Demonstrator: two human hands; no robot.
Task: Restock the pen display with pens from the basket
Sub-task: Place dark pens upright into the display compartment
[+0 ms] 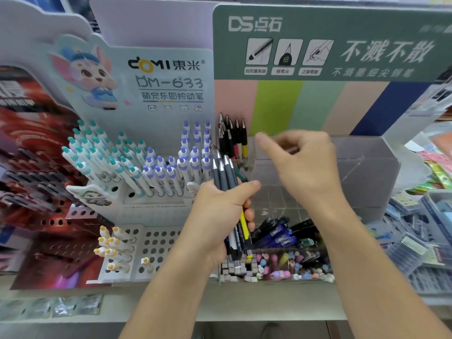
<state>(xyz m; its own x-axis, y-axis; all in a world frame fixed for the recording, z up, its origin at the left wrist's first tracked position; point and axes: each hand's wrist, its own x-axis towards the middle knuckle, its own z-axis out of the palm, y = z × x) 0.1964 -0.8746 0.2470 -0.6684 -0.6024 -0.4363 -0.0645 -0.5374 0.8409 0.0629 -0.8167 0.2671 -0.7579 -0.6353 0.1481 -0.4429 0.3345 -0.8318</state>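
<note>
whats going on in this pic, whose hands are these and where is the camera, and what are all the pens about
There is no machine here. The single picture comes from a camera worn on a person's head, looking down at their own two hands in front of a shop shelf. The left hand grips a bundle of pens, grey ones on top, with a yellow one among those sticking out below. The right hand reaches toward a clear plastic display box, where a few black pens already stand at the left end. It is blurred, so I cannot tell if it holds anything. To the left stands a white rack full of teal and purple capped pens.
</note>
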